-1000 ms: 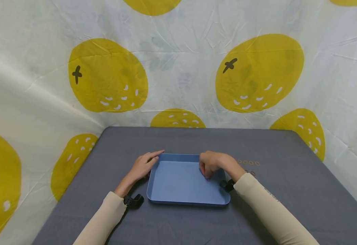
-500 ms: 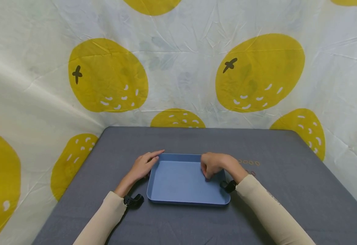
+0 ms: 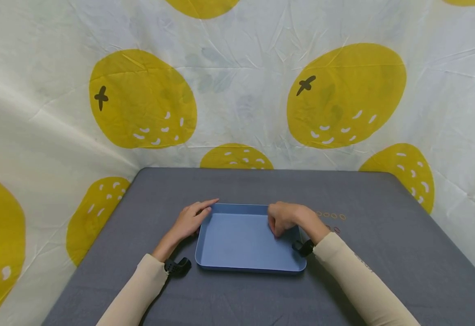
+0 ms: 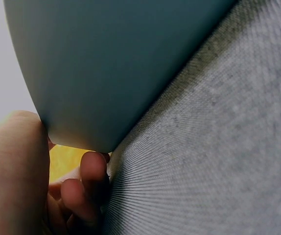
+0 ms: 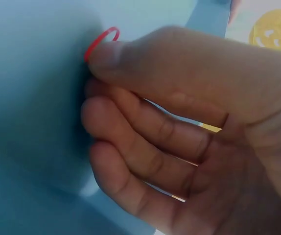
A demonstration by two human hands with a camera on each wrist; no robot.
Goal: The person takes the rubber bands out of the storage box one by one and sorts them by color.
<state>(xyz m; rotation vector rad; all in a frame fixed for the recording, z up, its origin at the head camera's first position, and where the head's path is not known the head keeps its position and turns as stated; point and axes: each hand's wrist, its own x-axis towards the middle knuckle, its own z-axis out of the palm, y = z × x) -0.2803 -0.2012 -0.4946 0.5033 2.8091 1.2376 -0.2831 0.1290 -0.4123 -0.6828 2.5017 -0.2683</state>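
A shallow blue tray (image 3: pixel 237 244) lies on the grey table. At its far left corner, my left hand (image 3: pixel 188 222) holds the rim, with the index finger stretched past the corner; the left wrist view shows other fingers (image 4: pixel 92 171) curled beside the tray's outer wall (image 4: pixel 101 73). Over the right part of the tray, my right hand (image 3: pixel 283 218) reaches down to the floor. Its thumb and index finger pinch a small red rubber band (image 5: pixel 101 39), seen at the thumb tip in the right wrist view. In the head view the hand hides this band.
Right of the tray lies a row of orange rubber bands (image 3: pixel 333 217). Nearer are dark red bands (image 3: pixel 337 230), partly hidden by my right forearm. A white curtain (image 3: pixel 241 99) with yellow fruit prints hangs behind the table (image 3: pixel 237 185).
My right hand has shifted very slightly to the right over the tray and stays low. The left hand and the tray have kept their places.
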